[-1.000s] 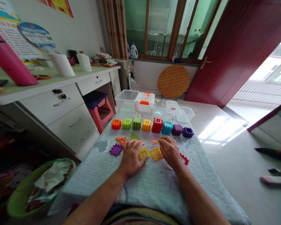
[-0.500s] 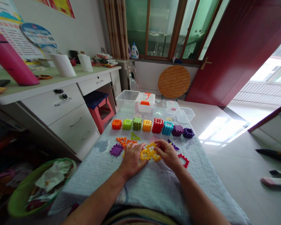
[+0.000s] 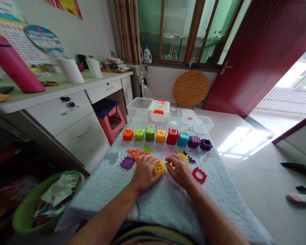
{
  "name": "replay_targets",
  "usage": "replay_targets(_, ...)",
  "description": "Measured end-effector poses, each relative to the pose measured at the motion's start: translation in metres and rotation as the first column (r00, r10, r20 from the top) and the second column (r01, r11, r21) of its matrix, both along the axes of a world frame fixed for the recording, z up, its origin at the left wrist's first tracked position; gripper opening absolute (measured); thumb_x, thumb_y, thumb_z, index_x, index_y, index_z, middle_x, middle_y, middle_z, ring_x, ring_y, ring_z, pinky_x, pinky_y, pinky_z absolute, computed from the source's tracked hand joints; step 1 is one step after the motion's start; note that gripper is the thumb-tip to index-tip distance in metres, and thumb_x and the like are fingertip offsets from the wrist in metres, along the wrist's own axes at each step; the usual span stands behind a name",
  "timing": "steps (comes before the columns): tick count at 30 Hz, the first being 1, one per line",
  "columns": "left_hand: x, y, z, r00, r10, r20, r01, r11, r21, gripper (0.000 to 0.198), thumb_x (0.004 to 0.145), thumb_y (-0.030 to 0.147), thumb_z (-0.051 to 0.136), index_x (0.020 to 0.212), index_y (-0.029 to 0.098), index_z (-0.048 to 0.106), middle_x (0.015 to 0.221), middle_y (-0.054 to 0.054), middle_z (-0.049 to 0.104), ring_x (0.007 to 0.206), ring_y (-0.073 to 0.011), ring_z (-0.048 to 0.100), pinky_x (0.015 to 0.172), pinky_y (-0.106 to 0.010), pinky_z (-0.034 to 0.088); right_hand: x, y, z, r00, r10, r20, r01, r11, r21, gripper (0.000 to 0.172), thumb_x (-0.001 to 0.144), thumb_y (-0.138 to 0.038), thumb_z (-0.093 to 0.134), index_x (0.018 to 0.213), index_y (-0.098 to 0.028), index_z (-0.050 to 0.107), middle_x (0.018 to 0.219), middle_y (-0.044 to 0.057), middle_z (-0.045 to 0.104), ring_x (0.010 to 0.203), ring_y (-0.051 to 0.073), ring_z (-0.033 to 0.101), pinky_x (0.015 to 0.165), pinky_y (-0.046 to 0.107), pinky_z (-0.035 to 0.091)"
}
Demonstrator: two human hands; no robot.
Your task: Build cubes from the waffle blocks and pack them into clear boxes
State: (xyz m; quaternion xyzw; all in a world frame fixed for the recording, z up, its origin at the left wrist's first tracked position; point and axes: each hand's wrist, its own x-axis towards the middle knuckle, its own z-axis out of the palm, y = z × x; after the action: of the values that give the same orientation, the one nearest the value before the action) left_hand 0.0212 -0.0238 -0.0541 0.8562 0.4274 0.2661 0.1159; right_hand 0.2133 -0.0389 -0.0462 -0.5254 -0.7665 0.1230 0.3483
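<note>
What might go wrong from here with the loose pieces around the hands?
The left hand has its thumb and fingertips beside the yellow lattice piece; an uneven push might tip or slide it.
The orange pieces lie close to that hand's fingers, so a sideways shift could scatter them.
The right hand partly covers another yellow piece; its hold is unclear, so a loose one might slip.

Strong daylight enters at right through doorway, burning white glare onto floor tiles. Window dim, greenish. Deep shadow lower left, around green basket. Wide-angle stretch tilts pink flask; yellow lattice piece slightly soft.
</note>
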Motion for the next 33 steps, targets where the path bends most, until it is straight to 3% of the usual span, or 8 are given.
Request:
replay_targets(5,0.000,-0.002,0.002,1.000,0.008,-0.002,-0.008,1.000,0.007,0.046,0.078,0.046,0.064,0.115,0.018,0.061,0.116,-0.009,0.064,0.112,-0.0293,0.051,0.104,-0.049,0.031,0.023,0.003,0.004,0.977,-0.164,-0.134,0.177,0.980,0.090,0.015,0.087,-0.019,0.051,0.081,-0.019,0.065,0.074,0.002,0.059,0.066,0.014,0.055,0.064,0.025,0.042)
replay_targets(11,0.001,-0.001,-0.002,0.999,0.024,-0.048,-0.023,1.000,0.003,0.055,0.076,0.044,0.066,0.123,0.016,0.056,0.120,-0.011,0.063,0.116,-0.0315,0.049,0.104,-0.051,0.031,0.046,0.011,0.000,0.911,-0.295,-0.287,0.334,0.938,0.096,0.012,0.082,-0.021,0.054,0.080,-0.019,0.066,0.076,0.002,0.064,0.068,0.015,0.058,0.065,0.025,0.045)
replay_targets(18,0.001,-0.001,0.002,0.996,0.035,-0.076,-0.036,0.999,-0.020,0.054,0.077,0.047,0.063,0.123,0.019,0.056,0.118,-0.011,0.064,0.113,-0.0313,0.051,0.103,-0.052,0.031,0.046,0.012,-0.001,0.908,-0.298,-0.294,0.334,0.939,0.078,0.014,0.082,-0.022,0.054,0.080,-0.019,0.067,0.076,0.003,0.065,0.067,0.015,0.059,0.064,0.026,0.046)
replay_targets(24,0.002,0.012,0.020,0.963,-0.057,-0.262,0.055,0.998,-0.015,0.058,0.070,0.052,0.066,0.119,0.021,0.059,0.116,-0.012,0.063,0.116,-0.0362,0.047,0.105,-0.059,0.025,0.046,0.012,-0.003,0.902,-0.311,-0.299,0.344,0.937,0.064,0.014,0.082,-0.023,0.053,0.080,-0.019,0.066,0.077,0.004,0.065,0.068,0.016,0.059,0.065,0.027,0.046)
replay_targets(30,0.019,0.023,0.040,0.893,-0.144,-0.426,0.123,0.989,-0.076,0.031,0.065,0.038,0.067,0.092,0.023,0.067,0.096,-0.010,0.068,0.103,-0.0339,0.056,0.105,-0.062,0.024,0.047,0.011,-0.003,0.910,-0.296,-0.289,0.330,0.941,0.074,0.014,0.083,-0.022,0.053,0.079,-0.019,0.066,0.076,0.003,0.064,0.067,0.016,0.058,0.065,0.027,0.045)
replay_targets(33,0.027,0.024,0.043,0.857,-0.159,-0.490,0.131,0.987,-0.092,0.028,0.062,0.037,0.067,0.086,0.021,0.067,0.091,-0.011,0.068,0.098,-0.0335,0.058,0.104,-0.060,0.027,0.047,0.011,-0.002,0.906,-0.297,-0.301,0.334,0.939,0.079,0.013,0.083,-0.022,0.053,0.080,-0.019,0.066,0.076,0.003,0.064,0.068,0.016,0.058,0.066,0.027,0.045)
